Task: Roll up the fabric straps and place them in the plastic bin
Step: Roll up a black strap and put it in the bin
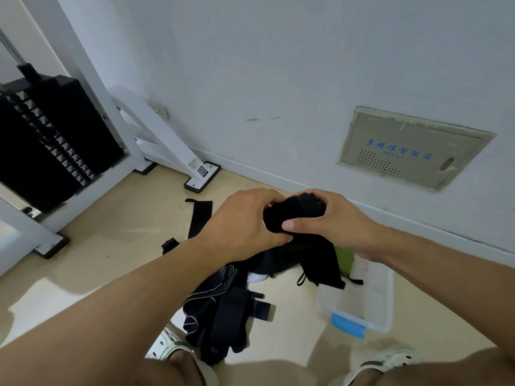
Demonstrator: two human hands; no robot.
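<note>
Both hands hold one black fabric strap (295,215) in the air, partly rolled into a thick bundle. My left hand (245,218) grips its left side; my right hand (334,218) wraps its right side, thumb across the front. The strap's loose tail (320,263) hangs down over the clear plastic bin (381,302), which stands on the floor at lower right with a blue handle (348,325). A pile of dark straps and fabric (220,310) lies on the floor below my hands. Another black strap (199,218) lies flat further left.
A white weight machine frame (167,140) with a black weight stack (50,140) stands at the left. The white wall (278,79) with a beige panel (409,149) is right behind. A green item (344,260) sits in the bin. My sandalled feet (172,349) are at the bottom.
</note>
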